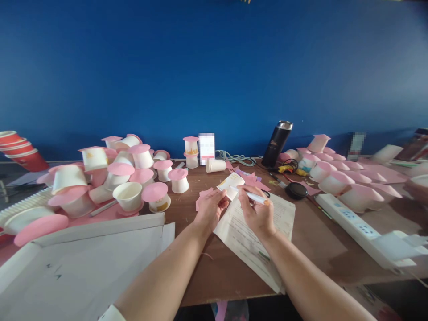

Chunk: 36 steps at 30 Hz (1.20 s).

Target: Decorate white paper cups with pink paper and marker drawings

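My left hand has its fingers closed around a white paper cup with yellow print, which lies tilted on its side. In my right hand is a white pen with an orange end, its other end pointing at the cup. Whether the tip touches the cup I cannot tell. Beneath both hands lies a printed sheet of paper. Pink paper scraps are just beyond the right hand, and another pink piece is beside the left.
Paper cups with pink discs crowd the left, behind a white box lid. More cups with pink tops stand right. A black thermos, a phone, cables and a power strip are also there.
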Each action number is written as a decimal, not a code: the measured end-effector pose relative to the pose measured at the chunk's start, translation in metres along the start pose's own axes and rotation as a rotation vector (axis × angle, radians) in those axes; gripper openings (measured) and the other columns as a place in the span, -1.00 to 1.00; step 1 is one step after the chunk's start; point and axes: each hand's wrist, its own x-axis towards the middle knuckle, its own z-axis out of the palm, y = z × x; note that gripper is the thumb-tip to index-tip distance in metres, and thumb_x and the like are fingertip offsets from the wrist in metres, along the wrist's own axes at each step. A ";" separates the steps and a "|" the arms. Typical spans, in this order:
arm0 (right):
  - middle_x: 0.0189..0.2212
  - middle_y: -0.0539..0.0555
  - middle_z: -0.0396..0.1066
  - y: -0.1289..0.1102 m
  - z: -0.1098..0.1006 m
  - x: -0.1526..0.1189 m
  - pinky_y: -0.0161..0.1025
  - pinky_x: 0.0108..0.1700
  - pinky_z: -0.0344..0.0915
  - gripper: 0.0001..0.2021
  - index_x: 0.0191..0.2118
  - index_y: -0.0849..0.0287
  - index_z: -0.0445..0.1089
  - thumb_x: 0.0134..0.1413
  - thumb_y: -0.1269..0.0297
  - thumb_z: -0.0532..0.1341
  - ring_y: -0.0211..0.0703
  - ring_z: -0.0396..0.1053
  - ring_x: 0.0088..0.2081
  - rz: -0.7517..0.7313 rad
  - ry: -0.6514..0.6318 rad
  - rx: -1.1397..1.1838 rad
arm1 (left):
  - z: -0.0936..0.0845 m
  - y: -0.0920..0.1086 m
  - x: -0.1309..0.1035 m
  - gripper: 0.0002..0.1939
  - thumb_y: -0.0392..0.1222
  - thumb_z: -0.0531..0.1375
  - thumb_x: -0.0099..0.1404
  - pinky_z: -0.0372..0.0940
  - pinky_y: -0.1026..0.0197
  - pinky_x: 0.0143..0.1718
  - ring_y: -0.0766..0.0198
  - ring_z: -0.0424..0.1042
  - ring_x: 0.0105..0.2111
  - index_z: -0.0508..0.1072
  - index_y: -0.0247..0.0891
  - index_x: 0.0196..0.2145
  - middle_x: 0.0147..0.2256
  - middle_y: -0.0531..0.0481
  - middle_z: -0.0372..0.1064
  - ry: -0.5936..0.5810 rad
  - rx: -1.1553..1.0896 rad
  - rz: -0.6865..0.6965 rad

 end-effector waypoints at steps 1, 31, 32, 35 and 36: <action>-0.33 0.09 0.56 0.000 0.000 0.000 -0.24 -0.29 0.46 -0.81 -0.18 0.13 0.52 0.31 0.22 0.16 -0.12 0.54 -0.30 0.003 -0.002 -0.003 | 0.000 0.000 0.000 -0.64 -0.22 0.54 -0.25 0.22 0.28 -0.36 0.42 0.32 -0.48 0.43 -0.32 -0.58 -0.54 0.08 0.34 0.001 0.002 0.000; -0.35 0.09 0.55 0.001 0.000 0.000 -0.25 -0.34 0.44 -0.79 -0.20 0.12 0.51 0.31 0.19 0.15 -0.13 0.54 -0.33 0.026 -0.017 0.004 | -0.002 0.000 0.002 -0.62 -0.19 0.53 -0.21 0.21 0.27 -0.37 0.42 0.29 -0.50 0.39 -0.29 -0.59 -0.56 0.11 0.29 -0.020 -0.010 0.012; -0.35 0.09 0.55 0.001 0.000 0.000 -0.24 -0.34 0.44 -0.79 -0.20 0.12 0.51 0.31 0.20 0.15 -0.12 0.54 -0.32 0.025 -0.018 0.006 | -0.002 0.000 0.002 -0.62 -0.19 0.53 -0.21 0.21 0.27 -0.37 0.42 0.29 -0.50 0.39 -0.29 -0.59 -0.56 0.11 0.28 -0.019 -0.014 0.014; -0.35 0.09 0.55 0.002 0.000 -0.001 -0.24 -0.34 0.44 -0.80 -0.20 0.13 0.51 0.30 0.21 0.16 -0.11 0.54 -0.31 0.023 -0.017 0.010 | -0.003 0.000 0.002 -0.61 -0.19 0.53 -0.22 0.22 0.28 -0.37 0.43 0.28 -0.50 0.38 -0.29 -0.60 -0.56 0.12 0.28 -0.022 -0.021 0.014; -0.36 0.09 0.55 0.002 0.000 -0.001 -0.24 -0.34 0.44 -0.81 -0.20 0.13 0.51 0.30 0.21 0.16 -0.11 0.54 -0.31 0.023 -0.016 0.011 | -0.003 0.000 0.002 -0.61 -0.18 0.53 -0.22 0.23 0.28 -0.36 0.43 0.28 -0.50 0.38 -0.29 -0.60 -0.56 0.12 0.28 -0.025 -0.022 0.013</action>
